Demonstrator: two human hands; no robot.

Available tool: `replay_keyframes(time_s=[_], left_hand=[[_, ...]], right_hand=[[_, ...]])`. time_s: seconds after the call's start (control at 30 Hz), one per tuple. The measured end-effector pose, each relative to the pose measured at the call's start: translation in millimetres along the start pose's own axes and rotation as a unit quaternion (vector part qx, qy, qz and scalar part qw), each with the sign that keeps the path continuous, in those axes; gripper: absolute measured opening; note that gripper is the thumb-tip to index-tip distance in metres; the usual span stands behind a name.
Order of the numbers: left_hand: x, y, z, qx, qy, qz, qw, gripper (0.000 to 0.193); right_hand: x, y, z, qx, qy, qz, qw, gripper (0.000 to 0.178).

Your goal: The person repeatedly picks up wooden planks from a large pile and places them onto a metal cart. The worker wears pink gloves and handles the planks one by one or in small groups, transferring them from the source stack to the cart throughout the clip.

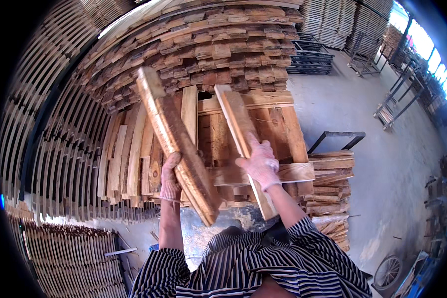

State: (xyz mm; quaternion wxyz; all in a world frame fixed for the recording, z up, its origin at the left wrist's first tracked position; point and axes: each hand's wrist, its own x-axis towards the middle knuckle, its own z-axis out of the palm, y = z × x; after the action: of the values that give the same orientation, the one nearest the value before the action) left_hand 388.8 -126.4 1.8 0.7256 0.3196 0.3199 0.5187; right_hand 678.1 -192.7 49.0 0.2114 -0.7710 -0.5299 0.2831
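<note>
My left hand (170,180), in a pale pinkish glove, grips a thick bundle of wooden boards (176,136) by its left edge. The bundle is tilted, its far end leaning to the left, and I cannot tell how many pieces it holds. In my right hand (261,163), gloved alike, are narrow wooden boards (237,119), one with a pale edge, also slanting away to the left. Both loads are held above a pile of planks (134,159). Below the right hand a plank (298,172) lies crosswise on the pile.
A high stack of rough boards (223,49) rises behind the pile. Tall slatted wood stacks (64,149) stand on the left. At right are shorter wood pieces (328,198), a dark metal frame (335,135), a wheeled rack (385,116) and a spoked wheel (387,272) on the concrete floor.
</note>
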Motion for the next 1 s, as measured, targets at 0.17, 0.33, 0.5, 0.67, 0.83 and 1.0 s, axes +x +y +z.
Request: replay_keyframes(time_s=[0.17, 0.33, 0.5, 0.67, 0.83, 1.0], left_hand=[[-1, 24, -64, -0.042, 0.018, 0.004, 0.999, 0.071], [1, 31, -86, -0.085, -0.011, -0.003, 0.996, 0.070], [0, 29, -87, -0.167, -0.002, -0.050, 0.985, 0.075], [0, 36, -85, -0.244, 0.004, -0.089, 0.966, 0.075], [7, 41, -80, -0.218, -0.001, -0.106, 0.970, 0.068], [10, 33, -79, -0.156, 0.080, -0.054, 0.983, 0.057]], right_hand=[[34, -26, 52, -0.155, -0.007, 0.024, 0.988, 0.081], [61, -26, 78, -0.157, 0.035, -0.004, 0.987, 0.084], [92, -65, 85, -0.150, 0.014, -0.010, 0.989, 0.075], [109, -128, 137, -0.084, -0.025, 0.037, 0.995, 0.083], [127, -89, 138, 0.124, -0.021, -0.026, 0.992, 0.105], [28, -132, 131, 0.172, -0.168, -0.205, 0.949, 0.113]])
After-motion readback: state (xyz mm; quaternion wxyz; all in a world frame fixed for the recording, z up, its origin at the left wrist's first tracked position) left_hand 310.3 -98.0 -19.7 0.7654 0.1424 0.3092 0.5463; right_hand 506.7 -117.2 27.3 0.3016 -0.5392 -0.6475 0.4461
